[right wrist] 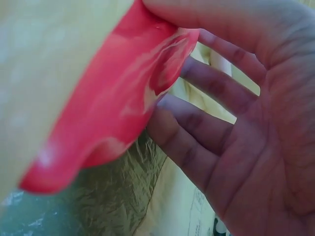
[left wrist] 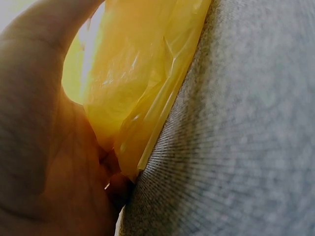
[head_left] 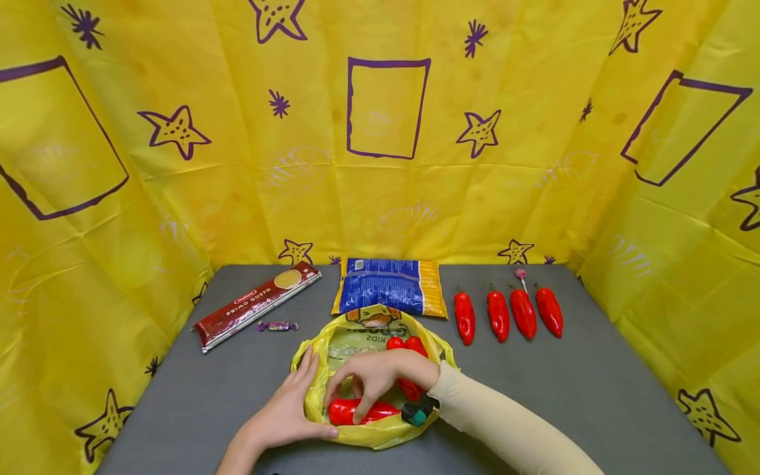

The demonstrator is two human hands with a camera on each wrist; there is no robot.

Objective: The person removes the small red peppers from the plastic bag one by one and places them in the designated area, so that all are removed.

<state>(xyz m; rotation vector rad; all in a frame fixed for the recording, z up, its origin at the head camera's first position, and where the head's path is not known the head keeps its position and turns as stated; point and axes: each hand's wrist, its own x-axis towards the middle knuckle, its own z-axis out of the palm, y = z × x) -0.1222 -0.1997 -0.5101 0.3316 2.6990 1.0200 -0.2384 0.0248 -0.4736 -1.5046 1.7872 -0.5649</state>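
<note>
Right hand (head_left: 373, 375) pinches red pepper (head_left: 384, 413) inside yellow bag (head_left: 380, 438), near front wall; pepper directly under grip, long axis left-right. Left hand (head_left: 286, 410) rests against bag's outer left side, fingers extended.

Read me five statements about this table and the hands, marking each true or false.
1. The right hand holds a glossy red pepper inside the yellow plastic bag. True.
2. The left hand touches the flat blue-and-yellow plastic packet. False: it touches the bag.
3. In the head view, four red peppers lie on the grey table right of the bag. True.
4. The small purple wrapped candy lies among those four. False: it lies near the long red packet.
5. The bag stands open. True.
</note>
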